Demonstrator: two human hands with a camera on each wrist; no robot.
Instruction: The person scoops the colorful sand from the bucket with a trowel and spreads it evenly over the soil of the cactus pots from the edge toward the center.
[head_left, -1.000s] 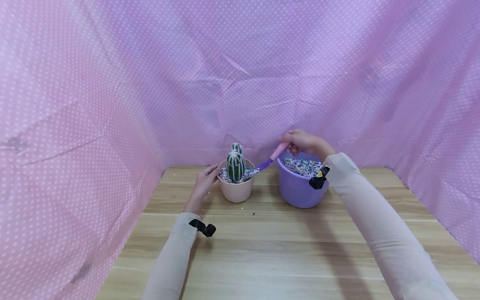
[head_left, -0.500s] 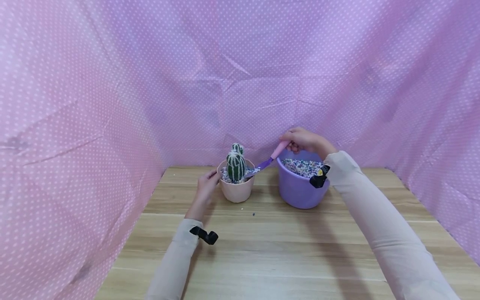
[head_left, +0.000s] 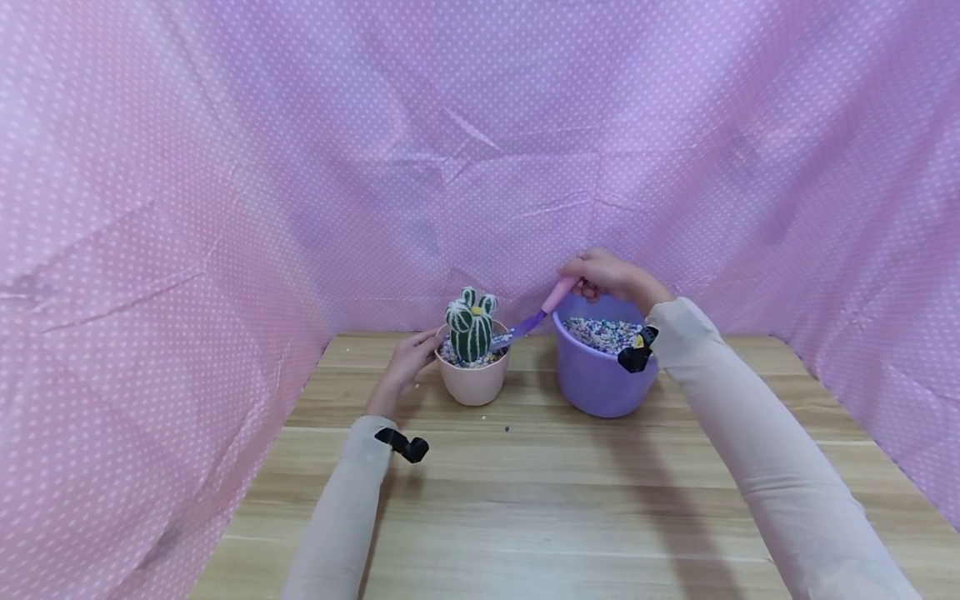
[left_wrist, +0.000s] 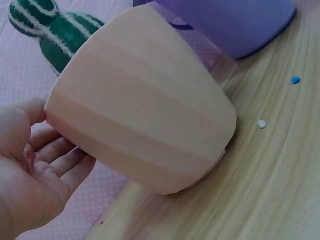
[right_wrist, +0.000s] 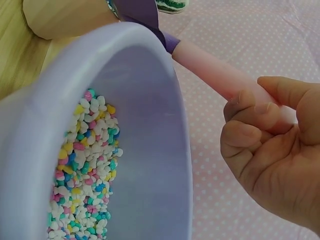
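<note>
A green cactus (head_left: 471, 333) with white stripes stands in a peach flower pot (head_left: 474, 385) among small coloured pebbles. My left hand (head_left: 408, 362) holds the pot's left side; in the left wrist view its thumb (left_wrist: 34, 110) is at the rim and its fingers lie along the wall. My right hand (head_left: 611, 277) grips the pink handle of a small trowel (head_left: 558, 296). The trowel's purple blade slants down to the pebbles right of the cactus. In the right wrist view, the fingers (right_wrist: 245, 132) curl round the handle, above the purple bucket's rim.
The purple bucket (head_left: 603, 387), part filled with coloured pebbles (right_wrist: 85, 175), stands right of the pot on a wooden table (head_left: 525, 508). A few stray pebbles lie on the wood, among them a white one (left_wrist: 261, 124). Pink dotted cloth (head_left: 480, 208) hangs around the table.
The cactus and pot have turned, so two top lobes and a yellow spot now show. My left hand drew back slightly, then moved forward again. The trowel has risen slightly at its handle.
</note>
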